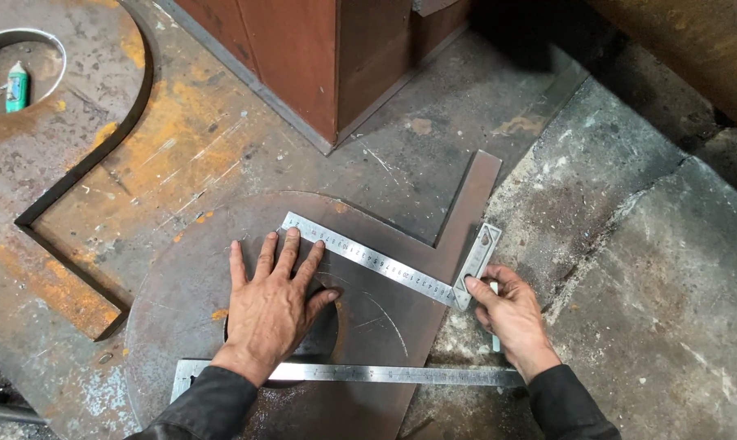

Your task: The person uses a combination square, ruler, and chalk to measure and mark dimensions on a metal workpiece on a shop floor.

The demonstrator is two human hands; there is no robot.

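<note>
My left hand (272,300) lies flat, fingers spread, on a round rusty steel plate (181,301), with its fingertips pressing the blade of a try square (368,259). The hand partly covers a dark hole (323,332) in the plate. My right hand (511,314) grips the lower end of the square's metal stock (477,254) at the plate's straight right edge. A long steel ruler (385,374) lies across the plate just below both hands, passing under my left wrist.
A brown steel box column (303,57) stands at the top centre. A curved, hook-shaped cut plate (99,147) lies on the left, with a ring-shaped cutout (18,37) holding a small green and white tube (15,85). Cracked concrete floor (653,244) lies to the right.
</note>
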